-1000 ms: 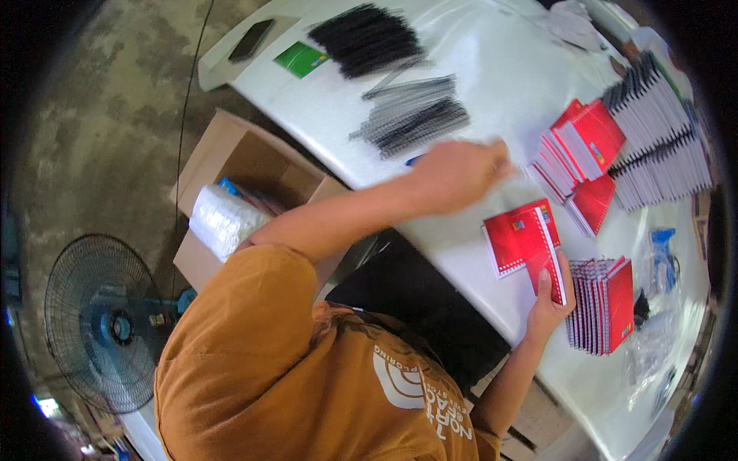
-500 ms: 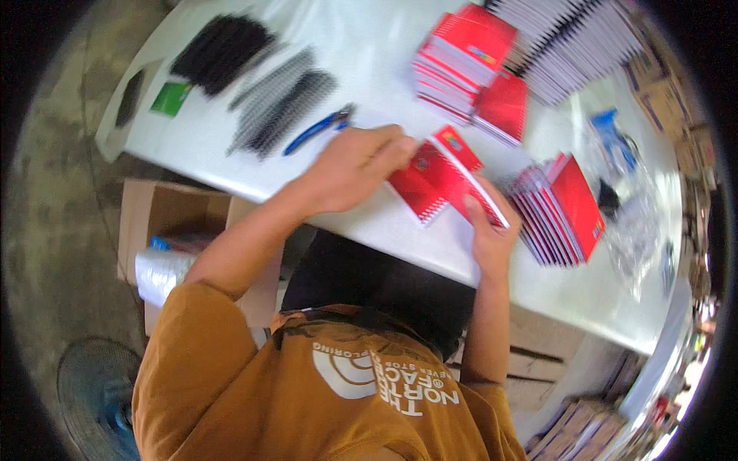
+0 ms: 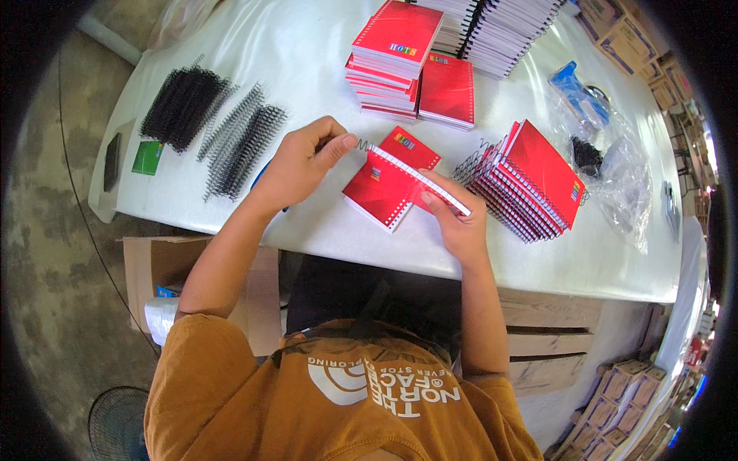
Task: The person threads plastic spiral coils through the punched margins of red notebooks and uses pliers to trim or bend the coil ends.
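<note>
My right hand (image 3: 459, 223) grips a red-covered notebook (image 3: 419, 178), tilted so its white punched edge faces up. At that notebook's far left end, my left hand (image 3: 311, 161) pinches a dark wire-like spiral coil (image 3: 363, 144) between thumb and forefinger. The coil reaches the first holes; whether it passes through them is too small to tell. Beneath the held notebook, another red notebook (image 3: 369, 201) with a punched edge rests on the table. Behind my left forearm, a blue-handled tool (image 3: 260, 178) is mostly hidden.
Loose coils (image 3: 244, 146) and a darker coil bundle (image 3: 184, 107) lie left, beside a green card (image 3: 147, 157). Red notebooks are stacked (image 3: 396, 34) at the back. Coil-bound notebooks (image 3: 538, 180) lean together at right, near clear plastic bags (image 3: 621, 180). A cardboard box (image 3: 257, 296) stands below the table edge.
The view has shifted, and the table things sit elsewhere in the picture. My left hand has drawn slightly away from the notebook's end, and the coil now shows between them. My right hand keeps its grip.
</note>
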The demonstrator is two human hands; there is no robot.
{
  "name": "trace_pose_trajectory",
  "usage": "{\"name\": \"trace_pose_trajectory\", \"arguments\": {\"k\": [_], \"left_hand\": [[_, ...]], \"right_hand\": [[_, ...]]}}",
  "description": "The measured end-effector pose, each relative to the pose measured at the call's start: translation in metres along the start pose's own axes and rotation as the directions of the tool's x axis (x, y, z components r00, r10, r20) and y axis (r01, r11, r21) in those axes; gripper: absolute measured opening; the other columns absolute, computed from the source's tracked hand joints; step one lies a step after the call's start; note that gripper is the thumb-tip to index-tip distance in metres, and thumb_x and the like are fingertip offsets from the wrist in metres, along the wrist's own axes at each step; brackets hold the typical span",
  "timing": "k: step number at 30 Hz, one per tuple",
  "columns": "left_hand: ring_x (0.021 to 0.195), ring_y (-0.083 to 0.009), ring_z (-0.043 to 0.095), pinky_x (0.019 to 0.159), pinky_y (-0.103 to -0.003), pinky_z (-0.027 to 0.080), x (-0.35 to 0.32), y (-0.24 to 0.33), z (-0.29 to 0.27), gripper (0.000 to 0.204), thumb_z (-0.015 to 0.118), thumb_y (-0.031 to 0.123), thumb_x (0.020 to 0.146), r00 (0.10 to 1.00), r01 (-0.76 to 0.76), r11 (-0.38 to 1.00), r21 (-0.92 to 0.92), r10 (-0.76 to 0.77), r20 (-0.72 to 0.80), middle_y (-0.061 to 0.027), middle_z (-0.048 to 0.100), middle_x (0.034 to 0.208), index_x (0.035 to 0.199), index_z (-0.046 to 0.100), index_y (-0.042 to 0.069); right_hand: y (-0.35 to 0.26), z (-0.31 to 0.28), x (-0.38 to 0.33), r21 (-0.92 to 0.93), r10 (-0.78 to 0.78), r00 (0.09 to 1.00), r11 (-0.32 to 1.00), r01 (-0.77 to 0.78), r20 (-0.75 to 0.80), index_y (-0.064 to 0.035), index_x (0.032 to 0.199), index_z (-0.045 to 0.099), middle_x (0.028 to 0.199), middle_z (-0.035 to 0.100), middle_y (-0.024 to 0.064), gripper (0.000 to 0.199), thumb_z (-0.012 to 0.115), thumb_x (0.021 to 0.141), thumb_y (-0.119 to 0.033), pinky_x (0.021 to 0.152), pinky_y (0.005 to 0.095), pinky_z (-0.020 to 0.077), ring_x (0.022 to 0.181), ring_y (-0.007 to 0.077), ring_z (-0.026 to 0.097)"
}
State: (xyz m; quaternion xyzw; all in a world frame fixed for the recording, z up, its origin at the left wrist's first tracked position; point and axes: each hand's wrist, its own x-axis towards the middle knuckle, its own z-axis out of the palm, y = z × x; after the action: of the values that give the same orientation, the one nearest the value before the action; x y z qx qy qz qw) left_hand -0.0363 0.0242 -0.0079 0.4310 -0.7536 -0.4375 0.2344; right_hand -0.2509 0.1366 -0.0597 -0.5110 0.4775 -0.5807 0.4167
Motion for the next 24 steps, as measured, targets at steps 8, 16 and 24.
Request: {"name": "trace_pose_trajectory", "arguments": {"k": [8,16,24], "left_hand": [[0.059,-0.0044,0.044,0.054,-0.019,0.035,0.015,0.012,-0.025,0.012,0.057,0.017,0.089,0.873,0.383,0.834,-0.397,-0.187,0.450,0.0013,0.050,0.069,0.088,0.049,0.008],[0.087,-0.0192,0.053,0.075,-0.030,0.043,0.007,0.028,-0.018,0.019,0.066,0.013,0.079,0.896,-0.441,0.822,0.360,0.382,0.224,-0.0070,0.059,0.095,0.093,0.056,0.004],[0.086,-0.0259,0.054,0.079,-0.037,0.040,-0.020,0.040,-0.018,0.020,0.068,0.017,0.075,0.802,-0.552,0.564,0.614,0.560,0.207,-0.0072,0.059,0.085,0.090,0.060,0.006]], "right_hand": [[0.007,-0.004,-0.001,-0.044,-0.086,0.996,0.995,0.088,0.030,-0.0013,0.108,0.063,0.103,0.066,0.0110,0.026,0.060,0.082,0.001,0.082,0.0241,0.0467,0.091,0.0124,0.062],[0.003,-0.003,-0.003,-0.084,-0.072,0.997,0.994,0.075,0.035,-0.0022,0.107,0.064,0.102,0.066,0.0108,0.025,0.059,0.082,-0.001,0.079,0.0256,0.0479,0.089,0.0141,0.063],[-0.010,0.025,-0.029,-0.170,-0.106,0.993,0.979,0.114,0.056,-0.0033,0.108,0.063,0.101,0.066,0.0129,0.029,0.058,0.080,0.003,0.078,0.0281,0.0489,0.089,0.0214,0.065]]}}
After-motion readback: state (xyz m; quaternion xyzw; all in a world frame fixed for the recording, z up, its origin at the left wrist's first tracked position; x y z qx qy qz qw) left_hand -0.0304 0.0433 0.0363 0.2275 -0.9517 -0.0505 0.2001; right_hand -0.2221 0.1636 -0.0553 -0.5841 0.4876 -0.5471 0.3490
